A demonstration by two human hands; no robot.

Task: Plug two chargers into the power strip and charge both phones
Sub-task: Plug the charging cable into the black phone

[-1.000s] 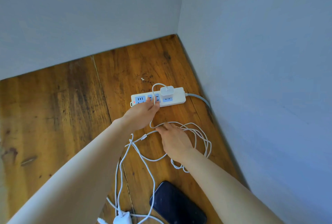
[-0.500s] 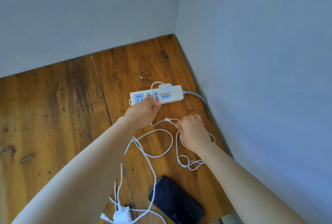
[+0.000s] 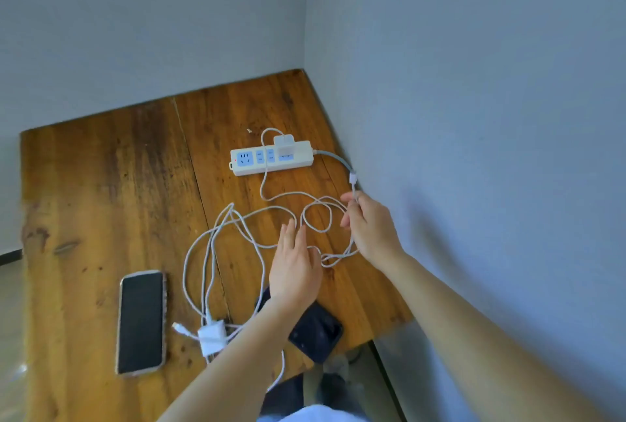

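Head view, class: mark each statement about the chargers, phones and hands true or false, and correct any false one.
1. One charger is plugged into the power strip. True.
2. The right hand holds a cable end. True.
3. Both phones have cables plugged in. False: neither the left phone nor the dark phone shows a cable attached.
4. The second charger sits in the strip. False: it lies loose on the table, near the front edge.
5. The left hand grips the strip. False: it hovers open over the cables, apart from the strip.
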